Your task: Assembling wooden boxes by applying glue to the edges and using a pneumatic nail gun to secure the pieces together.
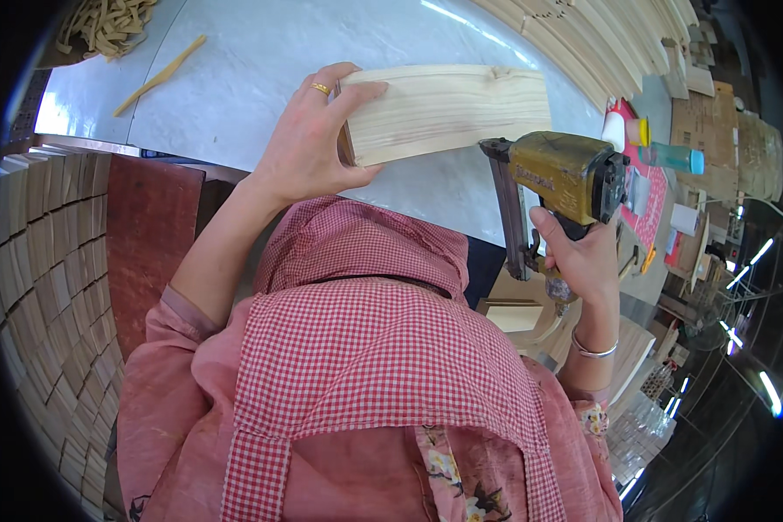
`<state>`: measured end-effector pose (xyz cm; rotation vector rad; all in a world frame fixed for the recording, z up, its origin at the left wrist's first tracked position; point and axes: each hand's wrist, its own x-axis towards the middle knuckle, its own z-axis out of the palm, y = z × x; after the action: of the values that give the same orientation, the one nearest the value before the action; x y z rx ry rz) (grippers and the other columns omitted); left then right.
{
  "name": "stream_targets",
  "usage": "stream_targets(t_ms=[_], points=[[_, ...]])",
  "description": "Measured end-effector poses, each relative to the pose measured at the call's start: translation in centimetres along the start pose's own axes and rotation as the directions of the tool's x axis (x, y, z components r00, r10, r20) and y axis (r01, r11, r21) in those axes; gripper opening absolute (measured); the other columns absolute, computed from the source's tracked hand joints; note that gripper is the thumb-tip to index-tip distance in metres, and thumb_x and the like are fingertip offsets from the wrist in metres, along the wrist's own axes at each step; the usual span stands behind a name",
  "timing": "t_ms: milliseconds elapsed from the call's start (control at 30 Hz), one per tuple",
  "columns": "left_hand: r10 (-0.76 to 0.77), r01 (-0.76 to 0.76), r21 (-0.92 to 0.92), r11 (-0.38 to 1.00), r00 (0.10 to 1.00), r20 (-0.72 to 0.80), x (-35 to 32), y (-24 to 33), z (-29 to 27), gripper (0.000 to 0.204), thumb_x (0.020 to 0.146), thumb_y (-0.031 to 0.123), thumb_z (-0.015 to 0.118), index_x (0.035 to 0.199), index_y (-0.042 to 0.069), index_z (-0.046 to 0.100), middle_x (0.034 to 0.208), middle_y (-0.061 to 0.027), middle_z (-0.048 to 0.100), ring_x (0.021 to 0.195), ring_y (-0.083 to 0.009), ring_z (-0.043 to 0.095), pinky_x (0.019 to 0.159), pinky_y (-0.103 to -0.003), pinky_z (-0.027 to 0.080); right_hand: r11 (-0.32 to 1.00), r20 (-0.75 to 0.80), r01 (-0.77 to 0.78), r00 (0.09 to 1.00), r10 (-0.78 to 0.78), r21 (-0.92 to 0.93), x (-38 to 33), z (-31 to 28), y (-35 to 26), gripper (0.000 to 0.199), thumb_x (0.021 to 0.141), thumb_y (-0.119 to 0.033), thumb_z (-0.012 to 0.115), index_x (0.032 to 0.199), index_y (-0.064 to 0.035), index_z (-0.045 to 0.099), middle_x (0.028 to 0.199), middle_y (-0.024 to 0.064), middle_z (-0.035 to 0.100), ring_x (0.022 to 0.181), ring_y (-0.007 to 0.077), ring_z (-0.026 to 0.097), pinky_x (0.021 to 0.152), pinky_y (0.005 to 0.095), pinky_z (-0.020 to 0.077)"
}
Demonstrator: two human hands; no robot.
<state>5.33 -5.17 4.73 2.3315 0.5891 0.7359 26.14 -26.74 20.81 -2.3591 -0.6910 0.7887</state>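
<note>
My left hand (315, 139) grips the left end of a pale wooden board piece (451, 109), thumb on its near face and fingers over its top, holding it upright on the white table (261, 61). My right hand (583, 257) is closed on the handle of a yellow-green pneumatic nail gun (558, 178). The gun's dark nose stands just below the right end of the board. A ring is on my left hand and a bracelet on my right wrist.
Stacks of small wooden blocks (48, 261) fill the left side beside a reddish board (152, 235). Long wooden slats (600, 39) lie at the far right. A thin stick (158, 76) and rubber bands (109, 22) lie at the far left. Bottles (670, 157) stand at right.
</note>
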Motion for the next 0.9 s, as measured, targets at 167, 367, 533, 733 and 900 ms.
stream_targets(t_ms=[167,367,533,733,900], points=[[0.005,-0.005,-0.021,1.0,1.0,0.001,0.1,-0.1,0.2,0.076,0.06,0.019,0.086,0.131,0.015,0.058,0.137,-0.0135,0.051,0.118,-0.0327,0.054,0.102,-0.041,0.047,0.999,0.004,-0.019,1.0,0.019,0.047,0.0,0.2,-0.1,0.029,0.086,-0.014,0.08,0.104,0.0049,0.067,0.072,0.0047,0.065,0.044,0.0088,0.047,0.041,0.022,0.0369],[-0.017,0.019,-0.051,0.998,0.999,0.044,-0.1,-0.5,0.2,0.082,0.06,0.021,0.088,0.136,0.017,0.056,0.143,-0.0127,0.047,0.124,-0.0337,0.051,0.104,-0.042,0.047,0.987,-0.008,-0.054,0.998,0.056,0.154,-0.2,0.7,0.6,0.03,0.087,-0.015,0.08,0.104,0.0045,0.065,0.071,0.0042,0.063,0.044,0.0086,0.047,0.04,0.0214,0.0382],[0.006,-0.005,-0.042,0.999,1.0,0.028,-0.6,-1.3,0.0,0.093,0.06,0.026,0.09,0.143,0.016,0.05,0.142,-0.0135,0.049,0.124,-0.0322,0.052,0.108,-0.041,0.043,0.992,-0.018,-0.041,0.999,0.044,0.122,-0.5,0.8,-0.2,0.031,0.086,-0.015,0.08,0.105,0.0036,0.065,0.072,0.0043,0.063,0.045,0.009,0.048,0.041,0.022,0.0402],[-0.08,0.081,-0.072,0.994,0.997,0.019,-2.4,-2.6,0.0,0.113,0.06,0.028,0.092,0.155,0.014,0.033,0.149,-0.0131,0.047,0.133,-0.0303,0.048,0.117,-0.043,0.034,0.998,0.011,0.058,0.998,-0.059,0.034,-2.8,2.7,-1.5,0.032,0.085,-0.012,0.081,0.108,0.003,0.065,0.086,0.0086,0.07,0.062,0.0147,0.062,0.053,0.0253,0.0501],[-0.087,0.087,-0.01,0.996,0.996,-0.003,-2.3,-2.5,0.6,0.119,0.06,0.028,0.091,0.159,0.012,0.028,0.153,-0.0111,0.046,0.138,-0.0285,0.046,0.121,-0.046,0.028,0.979,0.132,0.201,0.97,-0.202,0.022,-3.4,5.0,-3.2,0.035,0.084,-0.011,0.082,0.111,0.0034,0.065,0.1,0.0125,0.073,0.08,0.0206,0.07,0.066,0.0286,0.0554]])
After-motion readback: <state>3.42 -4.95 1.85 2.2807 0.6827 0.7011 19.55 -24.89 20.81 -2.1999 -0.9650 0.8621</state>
